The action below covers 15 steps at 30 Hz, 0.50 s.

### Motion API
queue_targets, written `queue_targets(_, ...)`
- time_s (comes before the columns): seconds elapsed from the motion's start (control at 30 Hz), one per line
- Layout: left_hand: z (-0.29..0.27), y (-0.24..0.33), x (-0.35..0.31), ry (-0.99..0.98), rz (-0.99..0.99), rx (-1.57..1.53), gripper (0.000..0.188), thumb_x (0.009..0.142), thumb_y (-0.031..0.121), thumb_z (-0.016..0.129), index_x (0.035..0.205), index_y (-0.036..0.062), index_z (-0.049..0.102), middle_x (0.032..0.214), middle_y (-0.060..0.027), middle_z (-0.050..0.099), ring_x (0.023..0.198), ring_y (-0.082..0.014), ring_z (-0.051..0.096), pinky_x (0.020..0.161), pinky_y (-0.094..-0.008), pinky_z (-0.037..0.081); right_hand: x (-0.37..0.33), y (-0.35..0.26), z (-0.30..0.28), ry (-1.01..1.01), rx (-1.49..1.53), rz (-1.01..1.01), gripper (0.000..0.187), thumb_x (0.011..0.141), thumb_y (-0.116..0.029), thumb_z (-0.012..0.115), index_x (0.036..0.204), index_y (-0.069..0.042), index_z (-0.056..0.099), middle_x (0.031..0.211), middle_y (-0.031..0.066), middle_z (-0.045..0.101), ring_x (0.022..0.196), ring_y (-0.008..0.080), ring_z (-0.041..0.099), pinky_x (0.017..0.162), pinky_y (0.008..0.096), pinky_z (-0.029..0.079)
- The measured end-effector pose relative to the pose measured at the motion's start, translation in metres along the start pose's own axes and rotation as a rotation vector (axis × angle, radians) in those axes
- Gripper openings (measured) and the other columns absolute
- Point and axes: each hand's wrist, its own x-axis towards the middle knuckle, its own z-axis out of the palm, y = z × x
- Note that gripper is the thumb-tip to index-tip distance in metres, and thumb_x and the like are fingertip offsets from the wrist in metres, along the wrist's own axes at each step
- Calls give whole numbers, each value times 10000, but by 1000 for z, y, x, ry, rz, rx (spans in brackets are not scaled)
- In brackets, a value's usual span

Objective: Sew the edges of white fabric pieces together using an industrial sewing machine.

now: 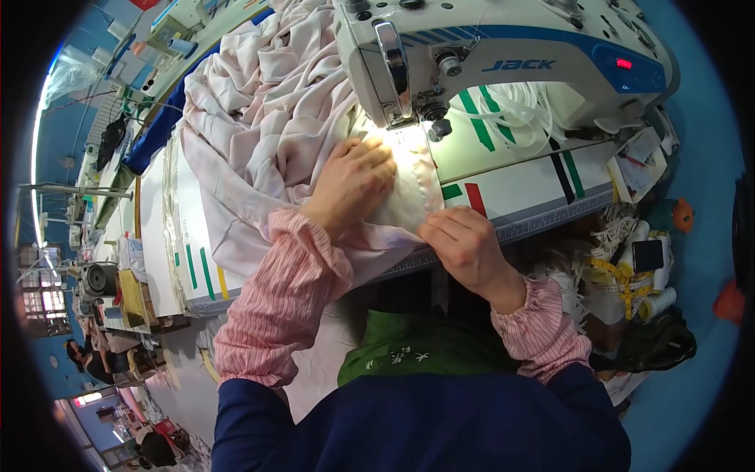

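Pale pink fabric (267, 102) lies heaped on the left of the sewing table and runs under the needle area of a white and blue sewing machine (503, 47). My left hand (354, 181) rests flat on the cloth just left of the lit presser foot, fingers stretched toward it. At the table's front edge, my right hand (460, 244) pinches the fabric's right edge between thumb and fingers. Between the hands the cloth is spread, with a gathered-looking edge leading up to the foot. Glare from the machine's lamp hides the needle tip.
White tape (519, 110) lies in loops under the machine arm. A small white tray (637, 161) sits at the table's right end. Below it are thread cones, a yellow measuring tape (621, 287) and a dark phone (648, 256). Other people work at the far lower left.
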Motion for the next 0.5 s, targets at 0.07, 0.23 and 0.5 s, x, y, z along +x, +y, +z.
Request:
queue_targets(0.07, -4, 4, 0, -55, 94, -148, 219, 791, 150, 671, 997, 79, 690, 1093, -62, 670, 1053, -244, 615, 935, -340, 440, 7, 6, 4, 17, -2, -14, 171, 700, 1, 669, 868, -22, 650, 868, 98, 676, 838, 266, 660, 737, 360, 526)
queue_targets(0.23, -3, -9, 1, -74, 28, -167, 203, 791, 125, 656, 982, 71, 700, 1034, -44, 669, 975, -236, 618, 876, -355, 449, 21, 19, 8, 2, -12, -13, 173, 703, 19, 657, 867, -37, 648, 844, 86, 673, 826, 258, 658, 733, 361, 524)
queue_targets(0.5, -7, -35, 18, -148, -20, -114, 183, 834, 118, 630, 977, 33, 708, 1032, -103, 678, 965, -275, 616, 887, -370, 447, 44, 35, 14, -48, -2, 23, 177, 719, 18, 637, 880, -53, 654, 813, 79, 660, 802, 260, 647, 726, 368, 516)
